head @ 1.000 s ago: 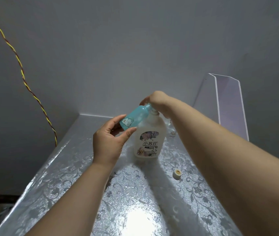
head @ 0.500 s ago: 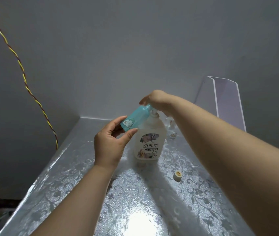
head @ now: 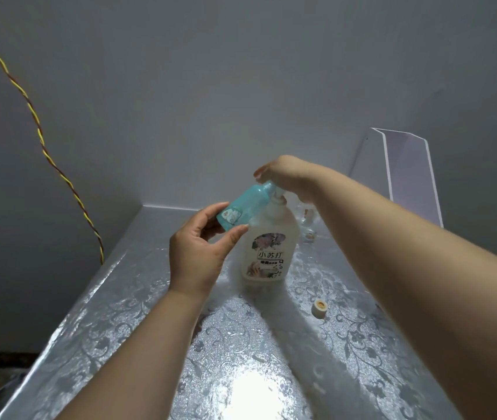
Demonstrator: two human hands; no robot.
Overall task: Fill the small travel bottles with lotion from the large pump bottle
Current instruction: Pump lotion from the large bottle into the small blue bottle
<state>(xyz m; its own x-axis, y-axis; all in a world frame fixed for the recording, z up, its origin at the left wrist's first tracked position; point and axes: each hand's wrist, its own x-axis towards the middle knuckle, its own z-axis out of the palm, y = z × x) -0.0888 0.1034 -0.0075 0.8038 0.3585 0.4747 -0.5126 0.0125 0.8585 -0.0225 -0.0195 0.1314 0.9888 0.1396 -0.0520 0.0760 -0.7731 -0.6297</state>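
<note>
A large translucent white pump bottle [head: 270, 247] stands upright at the middle of a silver, floral-embossed bench [head: 150, 344]. Its front label reads "小苏打" in dark characters on a pale band, with a floral picture above; the smaller print beneath is too blurred to read. The bottle looks cloudy white throughout; the level of lotion inside cannot be told.

The left hand [head: 201, 253] is clamped on the base of a small teal plastic travel bottle [head: 245, 206], thumb and fingers closed around it. This bottle is tilted, its open neck pointing toward 1 o'clock and meeting the pump spout. A small white sticker on its side cannot be read. What it holds cannot be seen.

The right hand [head: 283, 174] rests palm-down on top of the pump head, covering it; whether the fingers grip the pump cannot be told.

At 4 o'clock from the large bottle, well apart, a small round white cap [head: 319, 307] lies on the bench. At 2 o'clock, partly hidden behind the right forearm, stands a small clear bottle [head: 309, 225]. A clear acrylic stand [head: 407, 177] leans at the far right. A twisted yellow and red cord [head: 41, 134] hangs along the grey wall at 10 o'clock.
</note>
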